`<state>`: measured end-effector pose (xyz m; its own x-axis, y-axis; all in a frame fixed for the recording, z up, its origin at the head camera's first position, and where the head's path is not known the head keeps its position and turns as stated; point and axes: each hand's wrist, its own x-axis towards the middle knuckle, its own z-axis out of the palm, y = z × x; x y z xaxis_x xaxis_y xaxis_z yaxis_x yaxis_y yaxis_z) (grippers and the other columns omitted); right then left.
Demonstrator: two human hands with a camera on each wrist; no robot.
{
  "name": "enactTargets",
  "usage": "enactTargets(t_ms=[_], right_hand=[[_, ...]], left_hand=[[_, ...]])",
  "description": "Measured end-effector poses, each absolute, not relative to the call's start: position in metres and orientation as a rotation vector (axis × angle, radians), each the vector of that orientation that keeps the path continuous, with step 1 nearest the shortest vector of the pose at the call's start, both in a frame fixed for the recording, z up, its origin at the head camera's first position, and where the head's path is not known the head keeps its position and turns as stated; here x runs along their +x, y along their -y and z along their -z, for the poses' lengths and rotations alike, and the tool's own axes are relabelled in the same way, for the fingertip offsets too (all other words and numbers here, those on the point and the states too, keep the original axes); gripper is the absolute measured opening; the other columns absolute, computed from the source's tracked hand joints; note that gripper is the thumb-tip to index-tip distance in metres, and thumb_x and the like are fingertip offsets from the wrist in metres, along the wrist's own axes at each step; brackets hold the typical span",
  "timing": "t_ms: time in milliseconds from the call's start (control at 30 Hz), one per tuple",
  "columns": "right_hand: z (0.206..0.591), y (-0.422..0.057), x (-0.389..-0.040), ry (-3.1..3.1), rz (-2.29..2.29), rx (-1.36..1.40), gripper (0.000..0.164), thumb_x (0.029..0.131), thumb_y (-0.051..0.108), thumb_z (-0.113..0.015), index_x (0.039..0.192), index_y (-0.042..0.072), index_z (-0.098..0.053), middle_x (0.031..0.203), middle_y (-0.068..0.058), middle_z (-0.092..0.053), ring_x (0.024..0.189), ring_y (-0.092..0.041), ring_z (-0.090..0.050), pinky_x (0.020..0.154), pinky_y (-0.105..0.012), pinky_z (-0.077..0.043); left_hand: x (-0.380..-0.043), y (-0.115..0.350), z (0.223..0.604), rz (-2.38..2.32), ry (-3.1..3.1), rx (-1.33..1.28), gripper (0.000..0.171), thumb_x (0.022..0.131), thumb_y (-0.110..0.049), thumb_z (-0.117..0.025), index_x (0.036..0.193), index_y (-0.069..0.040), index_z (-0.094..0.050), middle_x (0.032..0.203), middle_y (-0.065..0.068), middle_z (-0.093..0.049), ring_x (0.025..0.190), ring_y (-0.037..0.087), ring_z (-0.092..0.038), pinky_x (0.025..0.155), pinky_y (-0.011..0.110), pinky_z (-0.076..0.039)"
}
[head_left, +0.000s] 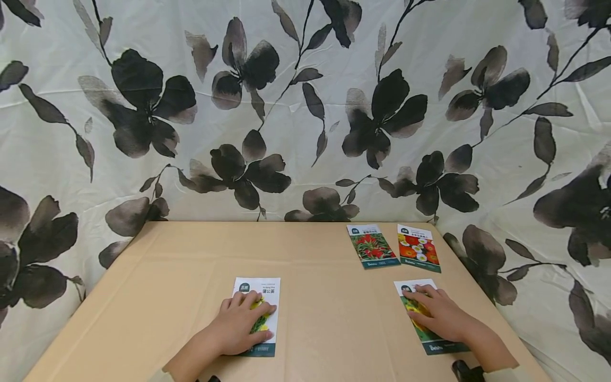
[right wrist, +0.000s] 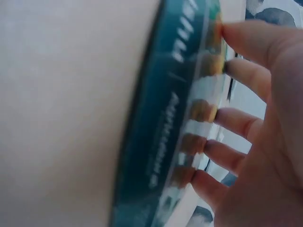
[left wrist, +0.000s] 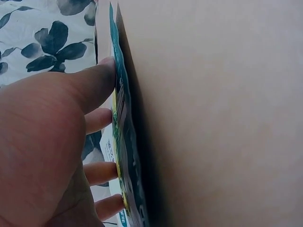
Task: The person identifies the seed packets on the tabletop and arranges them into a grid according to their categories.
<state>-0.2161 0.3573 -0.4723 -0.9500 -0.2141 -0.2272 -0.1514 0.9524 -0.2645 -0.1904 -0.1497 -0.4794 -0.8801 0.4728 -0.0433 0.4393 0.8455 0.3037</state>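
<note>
My left hand [head_left: 238,324] lies over a white and green seed packet [head_left: 272,318] with a yellow-flower picture, left of the table's middle. In the left wrist view its thumb and fingertips press the face of the packet [left wrist: 124,118], and the packet's edge casts a shadow on the table. To the right, my right hand [head_left: 444,315] rests on another seed packet [head_left: 441,347], tilted on the table, also with yellow flowers. Seen from the right wrist, spread fingertips touch the glossy front of that packet [right wrist: 163,113] beyond its dark green band. Both palms partly hide the pictures.
Two more seed packets lie near the back right: one with red spiky flowers [head_left: 373,246], another with red, orange and white flowers [head_left: 419,248]. The tan table [head_left: 324,302] ends at a floral cloth [head_left: 305,122] behind and at both sides.
</note>
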Motion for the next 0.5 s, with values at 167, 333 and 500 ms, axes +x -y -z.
enactTargets(t_ms=[167,333,500], right_hand=[[0.468,-0.3619,-0.2144,-2.782,0.427,-0.284,0.069,0.09,0.056,-0.07,0.151,0.028,-0.053,0.156,-0.022,-0.039,0.13,-0.04,-0.04,0.096,-0.063,-0.049],[0.4654,-0.3638,-0.213,-2.752,0.458,-0.305,0.071,0.09,0.055,-0.07,0.152,0.027,-0.05,0.158,-0.024,-0.036,0.129,-0.04,-0.039,0.096,-0.065,-0.048],[0.4663,-0.3625,-0.2122,-2.76,0.47,-0.31,0.071,0.09,0.056,-0.07,0.152,0.028,-0.05,0.16,-0.023,-0.035,0.129,-0.039,-0.039,0.097,-0.065,-0.048]], left_hand=[[-0.1907,0.1488,0.4793,-0.432,-2.901,0.714,0.053,0.09,-0.058,-0.07,0.136,-0.033,-0.063,0.145,0.011,-0.052,0.126,0.037,-0.045,0.095,0.065,-0.036],[-0.1916,0.1486,0.4789,-0.427,-2.895,0.705,0.054,0.09,-0.059,-0.07,0.137,-0.034,-0.063,0.146,0.01,-0.051,0.126,0.037,-0.044,0.095,0.065,-0.036],[-0.1922,0.1492,0.4782,-0.423,-2.898,0.699,0.054,0.089,-0.06,-0.07,0.137,-0.034,-0.063,0.146,0.009,-0.051,0.125,0.036,-0.044,0.095,0.064,-0.036]])
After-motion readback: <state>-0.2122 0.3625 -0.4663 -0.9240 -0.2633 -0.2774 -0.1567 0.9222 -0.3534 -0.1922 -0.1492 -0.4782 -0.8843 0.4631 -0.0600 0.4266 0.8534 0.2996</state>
